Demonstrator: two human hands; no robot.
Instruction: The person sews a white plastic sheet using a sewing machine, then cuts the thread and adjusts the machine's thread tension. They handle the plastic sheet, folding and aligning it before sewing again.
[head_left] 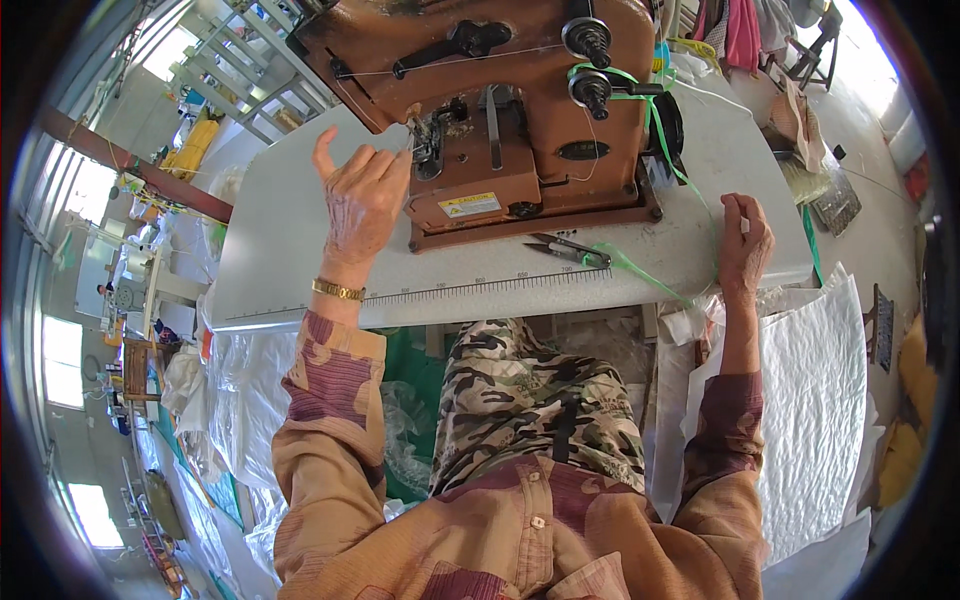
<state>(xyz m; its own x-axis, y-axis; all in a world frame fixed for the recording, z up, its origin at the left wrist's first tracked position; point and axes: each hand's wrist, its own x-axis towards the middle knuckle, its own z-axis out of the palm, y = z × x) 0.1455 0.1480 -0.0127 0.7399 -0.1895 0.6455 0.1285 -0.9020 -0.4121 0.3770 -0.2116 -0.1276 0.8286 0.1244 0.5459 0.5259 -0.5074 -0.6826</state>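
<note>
A brown sewing machine (590,120) stands on a grey table. My left hand (365,195) is raised at its needle area (427,145), thumb and forefinger side closed together, little finger sticking out. A thin white thread (450,63) runs along the machine's front and down toward that hand; whether the fingertips hold it is too small to tell. My right hand (745,245) rests at the table's right front edge with its fingers curled in. Beside it hangs a green ribbon-like string (690,185), looping to small black thread snips (570,250) lying before the machine.
The grey table (250,240) has a ruler scale (480,291) along its front edge. White plastic sheeting (815,400) hangs at the right, with more at the left. Two black tension knobs (588,65) stick out from the machine. My camouflage-clad legs are under the table edge.
</note>
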